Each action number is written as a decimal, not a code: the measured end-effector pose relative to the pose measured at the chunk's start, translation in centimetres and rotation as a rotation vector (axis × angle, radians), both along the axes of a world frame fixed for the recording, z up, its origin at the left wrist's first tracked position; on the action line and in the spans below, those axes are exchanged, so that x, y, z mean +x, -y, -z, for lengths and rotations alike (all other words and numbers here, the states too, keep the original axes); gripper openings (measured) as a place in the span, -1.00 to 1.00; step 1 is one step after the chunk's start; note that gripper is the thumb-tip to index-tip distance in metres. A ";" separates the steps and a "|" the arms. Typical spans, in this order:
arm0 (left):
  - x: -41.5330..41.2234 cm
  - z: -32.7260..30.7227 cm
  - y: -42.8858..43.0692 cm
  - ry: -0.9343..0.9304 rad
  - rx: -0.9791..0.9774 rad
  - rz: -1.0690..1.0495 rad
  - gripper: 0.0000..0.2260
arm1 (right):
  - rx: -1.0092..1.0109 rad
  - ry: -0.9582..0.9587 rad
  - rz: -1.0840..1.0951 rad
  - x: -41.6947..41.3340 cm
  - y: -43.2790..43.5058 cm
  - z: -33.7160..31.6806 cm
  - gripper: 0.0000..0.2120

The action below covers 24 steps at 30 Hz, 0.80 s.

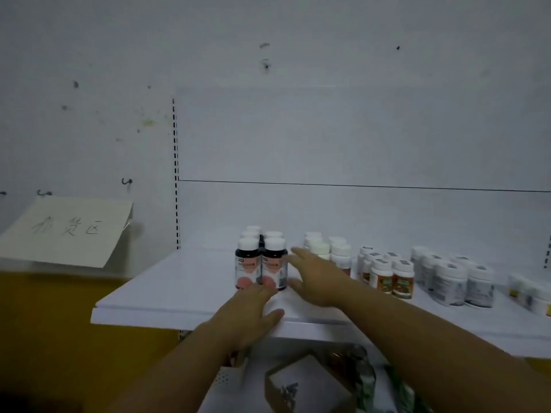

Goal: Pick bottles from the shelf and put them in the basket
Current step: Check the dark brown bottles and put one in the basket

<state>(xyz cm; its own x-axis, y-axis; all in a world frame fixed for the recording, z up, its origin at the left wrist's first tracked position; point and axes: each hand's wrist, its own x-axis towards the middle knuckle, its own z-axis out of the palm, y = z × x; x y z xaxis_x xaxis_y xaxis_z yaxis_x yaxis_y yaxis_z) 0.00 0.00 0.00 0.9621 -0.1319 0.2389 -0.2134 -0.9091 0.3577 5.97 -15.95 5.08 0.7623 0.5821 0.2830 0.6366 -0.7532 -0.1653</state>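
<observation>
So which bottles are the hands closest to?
The dark bottles with white caps and pink labels, the leftmost group on the shelf. The left hand and right hand reach around them; the other groups sit farther right.

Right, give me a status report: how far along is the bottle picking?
Done: nothing visibly; no basket is clearly in view, so no bottles can be counted as placed. In hand: the left hand and right hand are open, reaching around the dark bottles with white caps and pink labels at the white shelf front, neither gripping yet. Left: those, plus the white bottles, orange-labelled bottles and grey-labelled bottles.
</observation>
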 end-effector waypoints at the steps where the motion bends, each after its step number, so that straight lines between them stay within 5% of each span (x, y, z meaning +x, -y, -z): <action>1: 0.3 0.0 -0.5 0.007 -0.035 0.019 -0.49 | 0.038 0.030 0.018 1.1 -1.4 -0.4 -0.47; 7: 3.2 0.3 -3.6 0.041 -0.088 0.064 -0.58 | 0.053 0.030 0.261 6.4 -6.7 -0.7 -0.54; 11: 4.5 1.0 -4.3 0.071 -0.118 0.103 -0.59 | 0.273 0.100 0.312 7.5 -7.6 0.1 -0.74; 16: 5.9 1.0 -4.3 0.167 -0.182 0.131 -0.67 | 0.540 0.043 0.266 6.9 -7.1 0.0 -0.76; 19: 5.5 0.4 -3.0 0.322 -0.382 0.111 -0.71 | 0.870 -0.018 0.231 5.3 -5.0 -0.6 -0.78; 24: 3.6 -1.0 -0.3 0.248 -1.041 0.050 -0.74 | 1.309 -0.577 0.081 2.3 -0.6 -0.9 -0.83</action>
